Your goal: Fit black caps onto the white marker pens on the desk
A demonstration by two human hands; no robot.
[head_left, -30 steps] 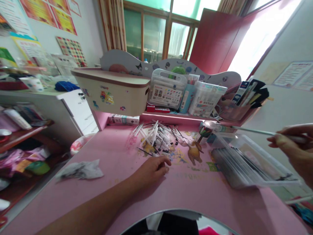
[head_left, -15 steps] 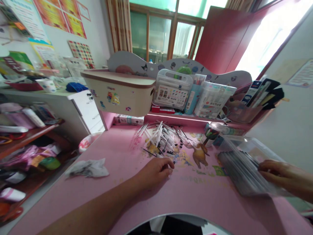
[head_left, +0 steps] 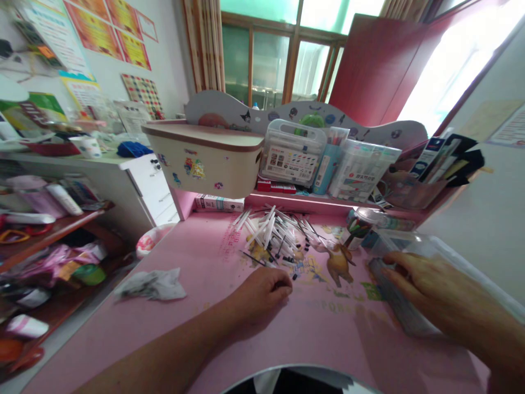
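Note:
My left hand (head_left: pixel 266 287) rests on the pink desk (head_left: pixel 197 328), fingers curled and fingertips pinched together at the near edge of a loose pile of white and black pens (head_left: pixel 273 232); what it pinches is too small to make out. My right hand (head_left: pixel 435 298) lies flat with fingers spread over a clear plastic box (head_left: pixel 414 239) at the right, which holds a row of dark pens (head_left: pixel 391 293). It holds nothing.
A crumpled grey tissue (head_left: pixel 151 284) lies at the desk's left. A beige bin (head_left: pixel 205 158), marker cases (head_left: pixel 293 153) and a pen holder (head_left: pixel 443 164) stand on the back shelf. A small jar (head_left: pixel 356 224) sits beside the clear box. Cluttered shelves (head_left: pixel 45 219) stand at the left.
My right hand held a thin pen in the air at the right, dropped to the clear box, and now lies open across it without the pen. My left hand has barely moved.

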